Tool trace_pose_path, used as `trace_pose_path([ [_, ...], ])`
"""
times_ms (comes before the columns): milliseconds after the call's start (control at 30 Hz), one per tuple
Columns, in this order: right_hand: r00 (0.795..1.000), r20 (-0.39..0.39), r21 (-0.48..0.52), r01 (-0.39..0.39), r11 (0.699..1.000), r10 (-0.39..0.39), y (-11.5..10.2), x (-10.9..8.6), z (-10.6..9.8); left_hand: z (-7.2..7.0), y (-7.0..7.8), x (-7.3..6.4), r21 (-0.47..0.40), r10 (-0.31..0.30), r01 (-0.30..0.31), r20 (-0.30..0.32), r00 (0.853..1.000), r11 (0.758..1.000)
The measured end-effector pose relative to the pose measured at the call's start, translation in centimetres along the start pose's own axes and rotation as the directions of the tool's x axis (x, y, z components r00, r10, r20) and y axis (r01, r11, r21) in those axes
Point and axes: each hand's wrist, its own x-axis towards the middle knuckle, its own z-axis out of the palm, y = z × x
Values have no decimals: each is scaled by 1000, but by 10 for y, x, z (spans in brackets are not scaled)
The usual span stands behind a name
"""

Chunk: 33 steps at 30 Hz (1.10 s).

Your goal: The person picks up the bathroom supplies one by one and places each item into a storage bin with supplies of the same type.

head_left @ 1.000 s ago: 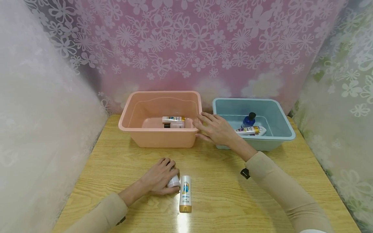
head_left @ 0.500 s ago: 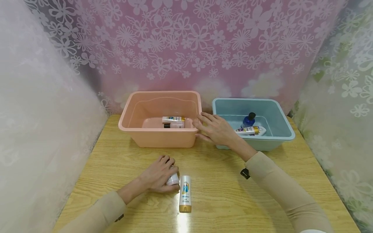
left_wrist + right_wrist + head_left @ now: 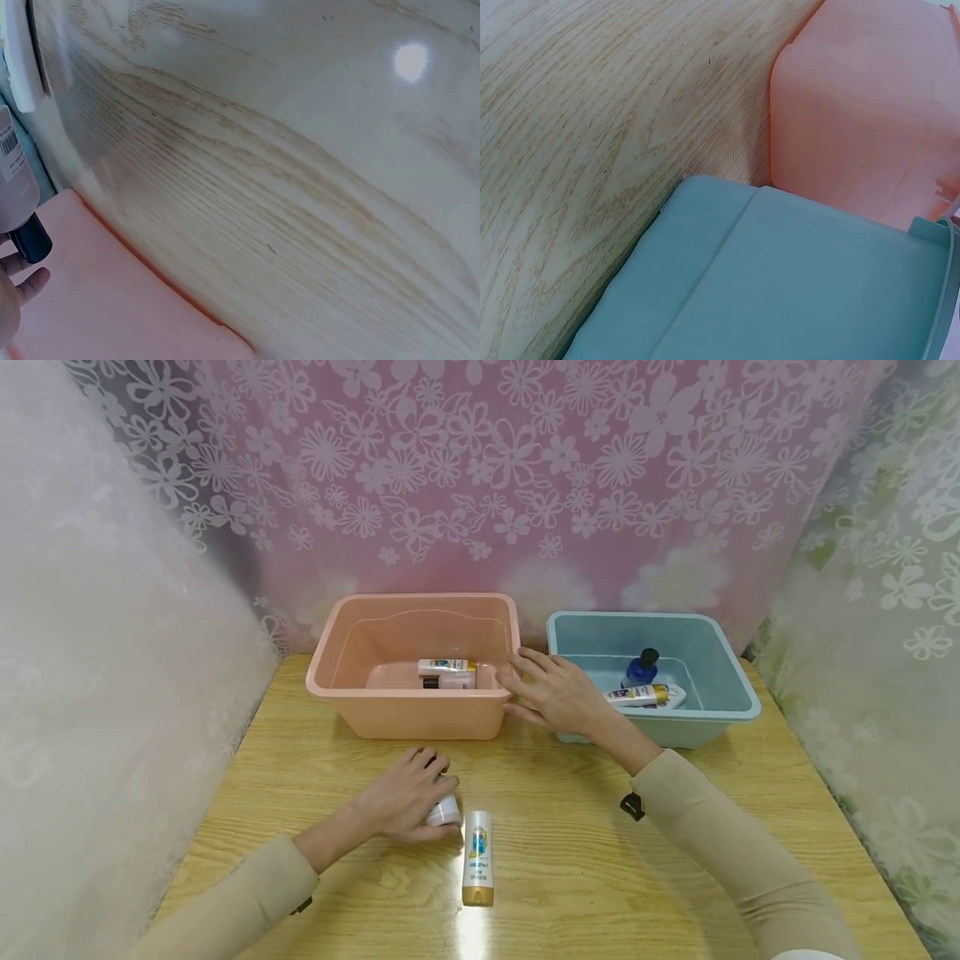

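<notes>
My left hand (image 3: 408,797) grips a pale pinkish bottle (image 3: 444,811) over the table in front of the orange-pink tub (image 3: 420,718). In the left wrist view the bottle (image 3: 16,191) shows a barcode label and a black cap, with fingertips (image 3: 34,285) near the cap. Just right of that hand lies a white tube-shaped bottle (image 3: 478,856) with a gold cap. My right hand (image 3: 551,689) rests at the tub's right front rim, fingers extended, its wrist crossing in front of the blue tub (image 3: 682,735).
Inside the orange-pink tub lie a white bottle (image 3: 442,667) and a pale bottle (image 3: 457,681) with a black cap. The blue tub holds a dark blue bottle (image 3: 639,670) and a white gold-capped bottle (image 3: 633,697) over another white item. Floral curtains (image 3: 480,468) stand behind and at both sides.
My left hand, with the pale bottle, has moved slightly away from me toward the orange-pink tub. The right hand has stayed at the tub's rim.
</notes>
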Motion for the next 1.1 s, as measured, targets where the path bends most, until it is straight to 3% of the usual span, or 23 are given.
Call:
trace_pose_path([
  [700, 1000, 5, 0, -10, 1000, 10, 3, 0, 0, -34, -16, 13, 35, 68, -68, 9, 998, 997],
  [1100, 1000, 19, -3, -8, 1000, 8, 1, 0, 0, -52, -23, 18, 121, 111, -110, -1, 994, 987],
])
